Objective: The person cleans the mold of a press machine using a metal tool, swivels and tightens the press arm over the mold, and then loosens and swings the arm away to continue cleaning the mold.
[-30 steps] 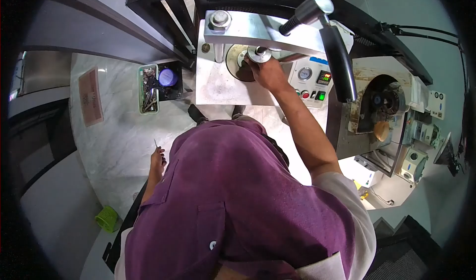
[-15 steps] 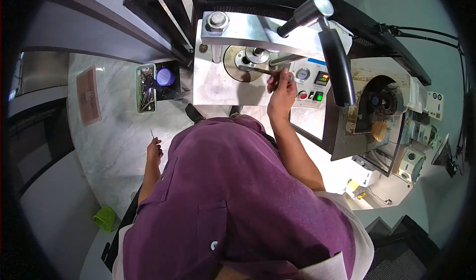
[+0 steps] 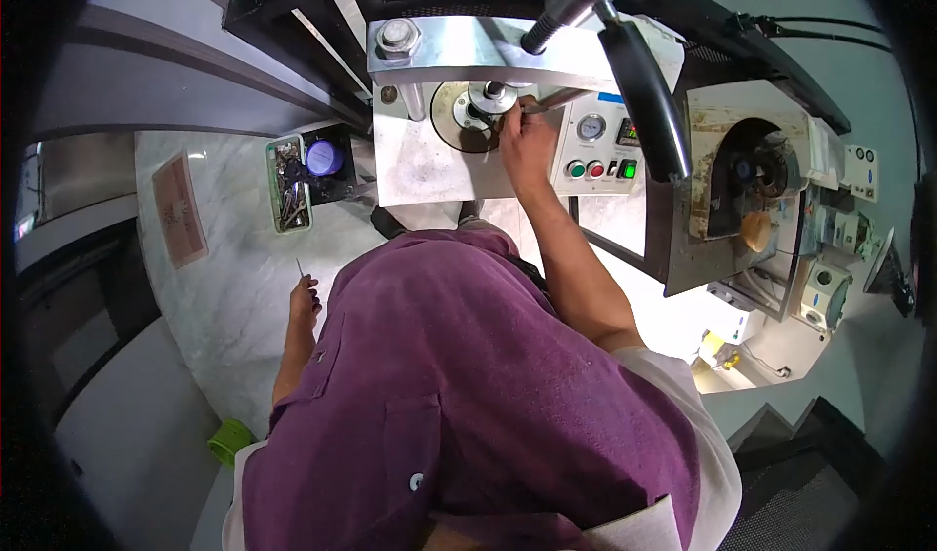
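Note:
My right hand (image 3: 528, 149) is at the press, its fingers closed beside the round metal knob-topped piece (image 3: 493, 96). The thin brush-like tool it grips is mostly hidden now; a dark bit shows by the metal ring (image 3: 463, 112). This ring sits within a brownish round plate (image 3: 447, 133) on the white press top (image 3: 415, 175). Down at my left side, my left hand (image 3: 305, 300) pinches a thin pointed metal tool (image 3: 300, 267), whose exact kind I cannot make out.
A thick metal crossbar (image 3: 459, 48) with a black-handled screw lever (image 3: 644, 102) spans the press. Right of my hand is a control panel (image 3: 592, 151) with a gauge and buttons. A tray of small tools (image 3: 290, 185) and a purple-lidded jar (image 3: 324, 158) stand left. An open-fronted machine (image 3: 717, 131) stands right.
My right hand has moved forward and left, close against the round metal piece, and its tool is now mostly hidden. My left hand stays low with its thin tool. The view has shifted slightly.

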`<control>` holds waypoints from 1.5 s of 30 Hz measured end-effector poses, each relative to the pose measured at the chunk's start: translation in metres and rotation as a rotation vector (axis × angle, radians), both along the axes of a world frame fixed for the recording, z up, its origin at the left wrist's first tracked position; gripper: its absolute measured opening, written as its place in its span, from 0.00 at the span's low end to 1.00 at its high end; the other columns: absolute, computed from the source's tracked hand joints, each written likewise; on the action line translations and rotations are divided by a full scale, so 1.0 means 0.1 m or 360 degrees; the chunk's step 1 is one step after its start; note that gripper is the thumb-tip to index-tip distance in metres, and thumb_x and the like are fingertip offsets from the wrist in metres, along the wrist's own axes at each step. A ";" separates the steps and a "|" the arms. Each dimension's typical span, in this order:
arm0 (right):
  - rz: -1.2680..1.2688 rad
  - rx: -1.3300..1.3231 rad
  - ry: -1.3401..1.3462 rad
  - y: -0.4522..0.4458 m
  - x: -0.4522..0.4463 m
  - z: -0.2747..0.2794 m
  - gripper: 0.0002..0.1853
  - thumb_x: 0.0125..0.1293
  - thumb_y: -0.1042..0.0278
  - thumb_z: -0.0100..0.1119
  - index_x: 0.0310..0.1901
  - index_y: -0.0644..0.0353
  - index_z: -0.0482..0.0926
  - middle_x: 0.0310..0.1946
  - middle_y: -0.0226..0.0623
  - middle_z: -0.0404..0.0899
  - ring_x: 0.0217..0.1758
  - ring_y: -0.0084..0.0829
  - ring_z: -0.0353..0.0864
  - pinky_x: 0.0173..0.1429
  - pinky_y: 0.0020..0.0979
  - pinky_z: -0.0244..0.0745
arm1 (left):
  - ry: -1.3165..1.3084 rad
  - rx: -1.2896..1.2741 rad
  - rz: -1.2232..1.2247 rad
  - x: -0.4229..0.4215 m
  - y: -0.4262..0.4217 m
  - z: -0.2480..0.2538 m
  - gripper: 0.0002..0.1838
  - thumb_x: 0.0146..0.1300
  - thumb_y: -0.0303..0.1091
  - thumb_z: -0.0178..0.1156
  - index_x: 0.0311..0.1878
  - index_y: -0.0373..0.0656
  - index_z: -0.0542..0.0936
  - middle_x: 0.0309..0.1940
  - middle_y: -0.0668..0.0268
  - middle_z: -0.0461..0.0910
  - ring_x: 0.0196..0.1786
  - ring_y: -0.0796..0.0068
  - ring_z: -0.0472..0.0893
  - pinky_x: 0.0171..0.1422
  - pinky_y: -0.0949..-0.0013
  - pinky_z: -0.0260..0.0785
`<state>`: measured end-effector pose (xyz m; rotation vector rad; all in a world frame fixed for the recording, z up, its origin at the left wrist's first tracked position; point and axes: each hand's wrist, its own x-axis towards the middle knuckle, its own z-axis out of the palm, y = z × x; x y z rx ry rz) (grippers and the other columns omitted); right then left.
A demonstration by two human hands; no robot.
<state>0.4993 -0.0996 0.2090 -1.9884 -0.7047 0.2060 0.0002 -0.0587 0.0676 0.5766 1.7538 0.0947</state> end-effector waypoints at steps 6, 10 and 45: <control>-0.0295 0.0607 0.0990 -0.19 -0.24 0.47 0.17 0.71 0.56 0.47 0.33 0.62 0.75 0.17 0.30 0.73 0.18 0.17 0.67 0.23 0.19 0.60 | 0.0028 0.0024 -0.0055 -0.04 0.16 0.09 0.15 0.62 0.48 0.51 0.35 0.44 0.73 0.14 0.77 0.54 0.15 0.83 0.53 0.19 0.75 0.44; -0.0254 0.0248 0.0413 -0.25 -0.37 0.27 0.18 0.70 0.57 0.50 0.37 0.66 0.80 0.21 0.31 0.77 0.23 0.19 0.73 0.27 0.22 0.66 | 0.0071 0.0023 -0.0057 -0.19 0.35 0.18 0.15 0.63 0.47 0.51 0.35 0.44 0.73 0.14 0.77 0.53 0.15 0.83 0.53 0.18 0.75 0.44; -0.0478 0.1134 0.1237 -0.05 -0.71 0.07 0.19 0.68 0.65 0.48 0.50 0.77 0.71 0.34 0.47 0.80 0.37 0.35 0.82 0.43 0.29 0.80 | -0.0170 0.0226 -0.0291 -0.72 0.65 -0.11 0.15 0.62 0.47 0.51 0.37 0.44 0.73 0.16 0.76 0.56 0.15 0.83 0.53 0.20 0.74 0.45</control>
